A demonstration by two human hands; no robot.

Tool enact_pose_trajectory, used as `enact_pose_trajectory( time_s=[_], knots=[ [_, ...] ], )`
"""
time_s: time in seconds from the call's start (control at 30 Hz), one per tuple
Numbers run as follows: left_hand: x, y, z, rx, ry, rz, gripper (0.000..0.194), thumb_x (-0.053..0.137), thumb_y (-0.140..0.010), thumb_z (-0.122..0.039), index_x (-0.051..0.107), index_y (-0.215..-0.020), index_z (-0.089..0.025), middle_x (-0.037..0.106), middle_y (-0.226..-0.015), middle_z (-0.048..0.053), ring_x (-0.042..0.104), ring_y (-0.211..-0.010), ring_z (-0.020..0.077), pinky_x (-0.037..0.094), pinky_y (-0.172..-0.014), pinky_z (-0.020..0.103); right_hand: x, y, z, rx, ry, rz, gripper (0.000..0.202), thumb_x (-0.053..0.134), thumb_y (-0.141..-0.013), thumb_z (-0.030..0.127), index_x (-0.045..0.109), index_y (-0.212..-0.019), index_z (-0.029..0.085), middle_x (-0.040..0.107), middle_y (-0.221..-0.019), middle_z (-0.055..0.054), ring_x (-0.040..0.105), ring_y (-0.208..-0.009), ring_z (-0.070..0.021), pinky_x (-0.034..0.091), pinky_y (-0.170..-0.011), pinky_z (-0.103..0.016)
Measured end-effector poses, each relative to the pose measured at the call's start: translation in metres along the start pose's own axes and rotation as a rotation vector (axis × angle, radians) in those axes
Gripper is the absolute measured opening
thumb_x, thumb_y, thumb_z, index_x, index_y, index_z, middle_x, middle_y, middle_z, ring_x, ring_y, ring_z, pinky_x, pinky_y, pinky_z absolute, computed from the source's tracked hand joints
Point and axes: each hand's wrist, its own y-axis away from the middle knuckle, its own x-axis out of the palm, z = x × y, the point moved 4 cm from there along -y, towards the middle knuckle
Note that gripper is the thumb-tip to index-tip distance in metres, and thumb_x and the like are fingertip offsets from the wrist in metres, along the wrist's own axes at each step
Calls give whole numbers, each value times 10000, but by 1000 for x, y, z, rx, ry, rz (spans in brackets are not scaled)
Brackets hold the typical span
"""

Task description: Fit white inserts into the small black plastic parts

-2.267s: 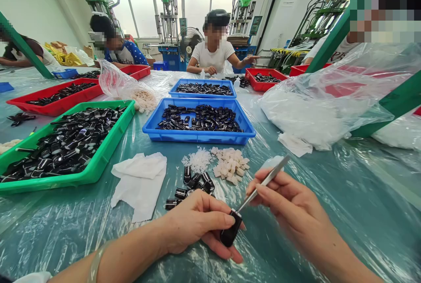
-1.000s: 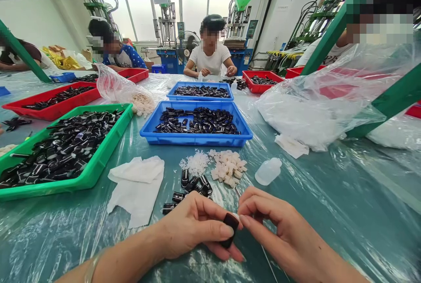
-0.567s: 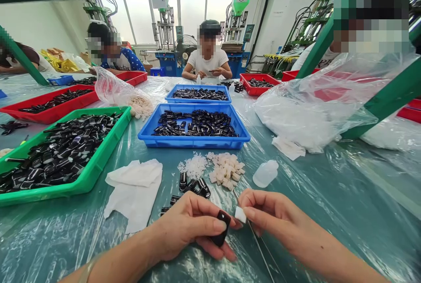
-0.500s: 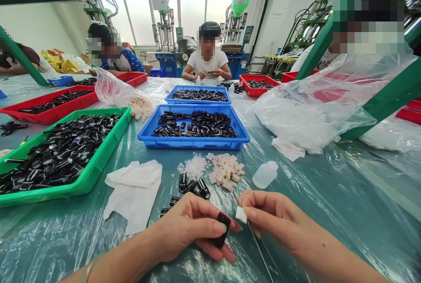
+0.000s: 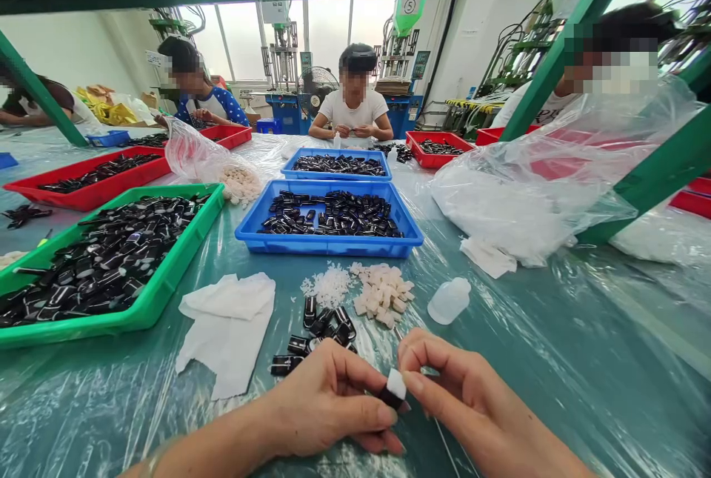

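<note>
My left hand (image 5: 338,404) pinches a small black plastic part (image 5: 392,396) between thumb and fingers. A white, foam-like block (image 5: 396,383) sits against the upper end of that part. My right hand (image 5: 449,382) has its thumb and forefinger closed on the block's edge. A thin metal tool (image 5: 444,442) runs under the same hand, its tip showing just above the fingers. Several similar black parts (image 5: 322,322) lie loose beyond my left hand. Behind them are a heap of cream blocks (image 5: 383,293) and a pile of small translucent white bits (image 5: 327,284).
A blue tray (image 5: 327,244) of black parts stands ahead, with another blue tray (image 5: 336,177) behind. A green tray (image 5: 138,315) is at left. A white cloth (image 5: 227,330), a translucent bottle (image 5: 449,301) and a plastic bag (image 5: 516,204) lie around. Co-workers sit across the table.
My hands have come together. The white block, apart from the black part before, now meets its end. The black part is tilted differently and more covered by my fingers.
</note>
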Motion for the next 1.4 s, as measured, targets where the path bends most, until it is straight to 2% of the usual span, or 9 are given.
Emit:
enact_pose_trajectory(
  time_s=[0.3, 0.5, 0.73, 0.9, 1.0, 1.2, 1.33, 1.4],
  knots=[
    [1, -1, -4, 14, 1, 2, 389, 738, -603, -371, 710, -848, -70, 681, -659, 107, 663, -642, 148, 501, -603, 188, 3, 6, 1, -213, 342, -103, 199, 365, -900, 257, 439, -722, 205, 498, -795, -11, 477, -689, -120, 405, -610, -236],
    [1, 1, -5, 26, -7, 24, 410, 727, -616, -398, 712, -871, -77, 685, -698, 110, 661, -676, 160, 504, -632, 207, 3, 9, 12, -333, 416, -176, 38, 447, -853, 213, 485, -858, 213, 525, -834, -30, 516, -693, -133, 453, -602, -246],
    [2, 2, -6, 22, 19, 39, 403, 729, -621, -398, 711, -867, -80, 670, -694, 94, 645, -678, 149, 500, -630, 204, 5, 9, 12, -428, 471, -159, 77, 487, -810, 142, 527, -846, 197, 527, -821, -39, 544, -688, -125, 476, -593, -233],
    [1, 2, -8, 56, 31, 25, 348, 721, -642, -354, 715, -876, -97, 679, -722, 92, 648, -686, 144, 513, -637, 208, 5, 9, 11, -497, 446, -165, 151, 487, -808, 114, 567, -917, 182, 536, -817, -48, 556, -703, -125, 480, -592, -231],
    [0, 2, -9, 63, 40, 25, 344, 724, -639, -342, 714, -880, -97, 680, -734, 94, 648, -696, 146, 516, -639, 207, 5, 7, 10, -471, 413, -163, 153, 495, -808, 126, 580, -918, 190, 541, -831, -50, 557, -712, -131, 486, -610, -243],
    [2, 2, -6, 51, 21, 28, 352, 727, -633, -357, 715, -870, -97, 667, -705, 71, 622, -616, 112, 507, -613, 192, 9, 7, 11, -291, 352, -159, 79, 501, -801, 177, 565, -760, 196, 541, -843, -42, 550, -720, -138, 485, -644, -252],
    [4, 2, -6, 76, 5, 19, 295, 717, -656, -324, 718, -836, -90, 658, -673, 60, 613, -604, 96, 497, -613, 175, 10, 12, 9, -342, 384, -182, 99, 497, -799, 159, 554, -730, 203, 537, -841, -37, 557, -735, -139, 479, -648, -247],
    [2, 2, -7, 91, 16, -11, 302, 718, -653, -319, 715, -844, -87, 667, -700, 77, 640, -659, 129, 505, -629, 193, 4, 13, 5, -396, 408, -310, 64, 516, -801, 168, 551, -818, 219, 534, -897, -45, 553, -766, -149, 475, -658, -257]
  ],
)
